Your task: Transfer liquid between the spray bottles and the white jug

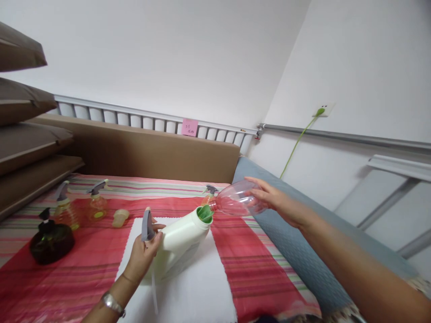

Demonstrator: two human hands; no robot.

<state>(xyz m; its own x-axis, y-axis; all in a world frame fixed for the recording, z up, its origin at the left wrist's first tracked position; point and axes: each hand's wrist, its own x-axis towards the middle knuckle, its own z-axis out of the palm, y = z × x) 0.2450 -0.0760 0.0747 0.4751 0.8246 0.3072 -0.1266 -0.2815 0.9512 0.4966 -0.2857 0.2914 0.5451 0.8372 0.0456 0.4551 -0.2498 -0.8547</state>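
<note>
My left hand (146, 255) grips a grey spray trigger head (147, 226) whose dip tube (155, 289) hangs below it. The same hand lies against a large pale green bottle (183, 237), which leans to the right over a white sheet. Inside that bottle's open mouth is a green pouring spout (204, 214). My right hand (272, 199) is wrapped round the base of a clear plastic bottle (237, 197). This one lies nearly level, with its neck right by the green spout; whether they touch, I cannot tell.
A dark green pump bottle (52, 242), two yellowish spray bottles (67, 213) and a small cream cup-like piece (120, 218) stand at left. Another spray bottle (210, 190) is behind the clear one. Brown padded boards (27, 139) jut in from the left. A blue quilted cover (286, 229) lies at right.
</note>
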